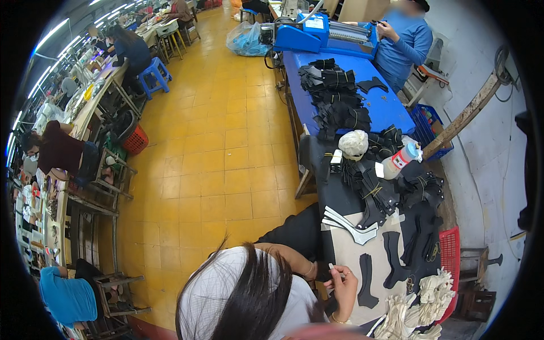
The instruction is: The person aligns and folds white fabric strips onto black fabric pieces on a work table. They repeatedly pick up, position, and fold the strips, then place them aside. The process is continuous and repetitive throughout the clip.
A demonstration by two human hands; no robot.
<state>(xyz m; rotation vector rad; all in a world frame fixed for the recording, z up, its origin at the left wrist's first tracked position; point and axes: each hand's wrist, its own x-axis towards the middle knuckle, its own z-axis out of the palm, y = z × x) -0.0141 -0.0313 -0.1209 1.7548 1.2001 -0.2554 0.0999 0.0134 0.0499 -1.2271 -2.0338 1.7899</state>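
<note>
1 small white piece (331, 266) at the cream mat's (382, 286) left edge, pinched in the right hand's (344, 289) fingertips; left hand's (315, 271) grip, can't tell! Probably light, best held by one end. Farther across the mat, 2 black cutouts (368, 279) look soft, edge-liftable.

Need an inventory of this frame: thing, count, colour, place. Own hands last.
Bundled pieces: many, black, along both tables
Loose pieces: at least two, black, on sheet
Sheet: one, beige, near table
Curved strips: several, white, sheet's far edge
Bottle: one, whitish, beside bundles
Round bundle: one, white, left of bottle
Fabric pile: one, cream, lower right
Machine: one, blue, far table
Baskets: two, red, right and left
Stool: one, blue, upper left
Co-workers: several, around room
Left forearm: one, bare, lower middle; hand unclear
Right hand: one, bare, pinching small white piece
</note>
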